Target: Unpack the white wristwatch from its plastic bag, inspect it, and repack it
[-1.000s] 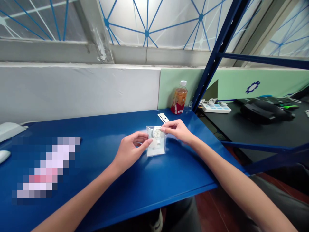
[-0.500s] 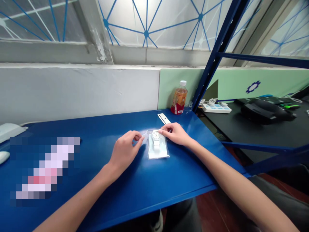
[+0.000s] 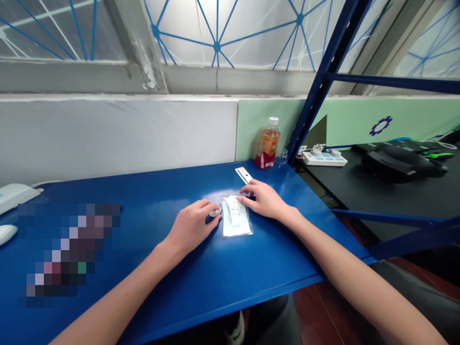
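Note:
A white wristwatch (image 3: 235, 214) lies on a pale card inside or on top of a clear plastic bag (image 3: 247, 231), flat on the blue table. Its dial is blurred and hard to make out. Left of it, my left hand (image 3: 194, 223) pinches a small shiny clear piece of plastic (image 3: 214, 211) between thumb and fingers; whether this joins the bag is unclear. My right hand (image 3: 266, 199) touches the watch's upper end with its thumb, the fingers curled over the bag's top right corner. A white strip with a dark slot (image 3: 243, 175) sits just beyond the right fingers.
A bottle of amber drink (image 3: 268, 146) stands at the back right beside a blue metal post (image 3: 316, 91). A pixelated object (image 3: 70, 258) lies on the left, near a white mouse-like item (image 3: 7, 234). On the black desk at right are a power strip (image 3: 325, 158) and a black device (image 3: 400, 163).
My left hand has lowered slightly and shifted right, toward the bag, with its fingers more curled round the plastic. My right hand has stayed at the watch, fingers a little more spread.

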Available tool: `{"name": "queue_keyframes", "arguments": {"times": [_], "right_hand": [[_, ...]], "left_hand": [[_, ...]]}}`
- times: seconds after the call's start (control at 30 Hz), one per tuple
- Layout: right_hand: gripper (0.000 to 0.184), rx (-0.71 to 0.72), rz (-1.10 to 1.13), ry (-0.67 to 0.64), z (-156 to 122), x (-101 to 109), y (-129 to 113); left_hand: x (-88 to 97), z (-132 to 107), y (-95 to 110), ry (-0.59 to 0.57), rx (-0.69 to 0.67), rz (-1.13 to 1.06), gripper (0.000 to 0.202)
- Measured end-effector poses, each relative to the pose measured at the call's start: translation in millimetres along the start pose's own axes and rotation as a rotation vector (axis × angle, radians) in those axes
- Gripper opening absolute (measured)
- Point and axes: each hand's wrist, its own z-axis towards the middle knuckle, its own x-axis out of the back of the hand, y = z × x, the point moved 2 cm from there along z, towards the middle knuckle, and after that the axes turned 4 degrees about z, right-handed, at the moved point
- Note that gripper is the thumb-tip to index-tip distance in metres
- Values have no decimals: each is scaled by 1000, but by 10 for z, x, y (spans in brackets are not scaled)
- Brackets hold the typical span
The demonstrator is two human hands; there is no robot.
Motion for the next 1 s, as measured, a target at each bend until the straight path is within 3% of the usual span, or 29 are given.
{"name": "queue_keyframes", "arguments": {"times": [0.1,0.27,0.4,0.63,1.0], "right_hand": [[33,126,49,-24,-12,69,-9],[61,263,130,-201,-52,127,-85],[71,271,133,-223,-81,80,-118],[74,280,152,-192,-85,-19,-120],[97,245,119,-267,-124,26,-48]], "left_hand": [[14,2,22,7,-12,-11,17],[5,-1,20,64,43,-74,23],[0,-1,44,52,5,-84,40],[-50,-26,64,-158,-117,-94,74],[-58,-18,52,-198,-84,-66,79]]}}
